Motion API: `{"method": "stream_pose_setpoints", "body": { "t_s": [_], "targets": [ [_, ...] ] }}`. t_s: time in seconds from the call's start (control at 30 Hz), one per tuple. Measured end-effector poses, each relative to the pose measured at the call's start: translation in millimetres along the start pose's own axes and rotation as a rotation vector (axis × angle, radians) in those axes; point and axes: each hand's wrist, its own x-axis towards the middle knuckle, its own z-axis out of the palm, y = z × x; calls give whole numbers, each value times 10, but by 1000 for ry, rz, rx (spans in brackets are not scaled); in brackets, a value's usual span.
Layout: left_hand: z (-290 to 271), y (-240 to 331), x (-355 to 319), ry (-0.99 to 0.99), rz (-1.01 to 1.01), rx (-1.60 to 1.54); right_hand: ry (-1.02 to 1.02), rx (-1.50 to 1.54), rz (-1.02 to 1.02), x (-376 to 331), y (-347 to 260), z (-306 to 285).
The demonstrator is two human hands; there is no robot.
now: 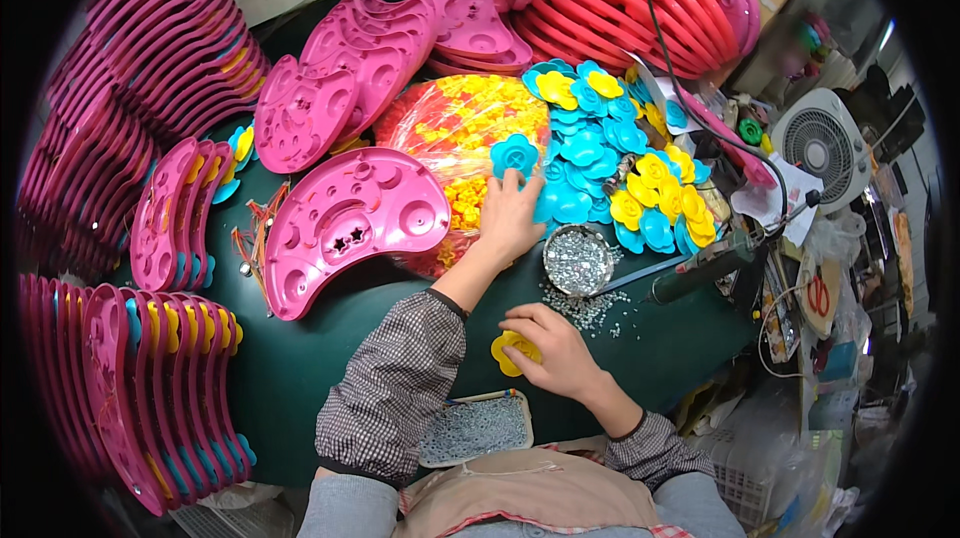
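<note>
Blue flower [515,153] touches the outstretched left hand [508,218]; yellow flower [506,352] lies under the curled right hand [562,354]. I can't tell if either pinches. Seemingly light, stiff (perhaps slick): I'd grip rims.

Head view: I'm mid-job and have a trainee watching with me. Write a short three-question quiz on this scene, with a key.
1. Multiple choice: what colour is the flower-shaped piece at the right hand?
A) blue
B) pink
C) yellow
2. True or false: the rectangular tray lies nearer the person's body than the round bowl does.
3. Fill the gap: the crescent-shaped piece lying nearest the left hand is ____ in colour.

Key:
1. C, yellow
2. True
3. pink
</note>
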Motion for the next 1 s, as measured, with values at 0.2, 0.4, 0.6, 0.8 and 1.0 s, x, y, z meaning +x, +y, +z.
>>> {"method": "stream_pose_setpoints", "body": {
  "t_s": [0.2, 0.4, 0.6, 0.8, 1.0],
  "targets": [
    [-341, -7, -358, 348, 254, -365, 126, 199, 132, -68, -19, 122],
    [-1082, -609, -2282, 128, 374, -12, 188, 827, 482, 657, 105, 163],
    [-1592, -659, -2926, 66, -15, -168, -111, 955, 479, 1863, 267, 484],
    [-2037, -1191, -2991, 927, -619, -1209, -70, 1081, 421, 844, 41, 44],
    [-1756, -843, -2775, 456, -562, -1035, 266, 814, 478, 30, 135, -26]
  ]
}}
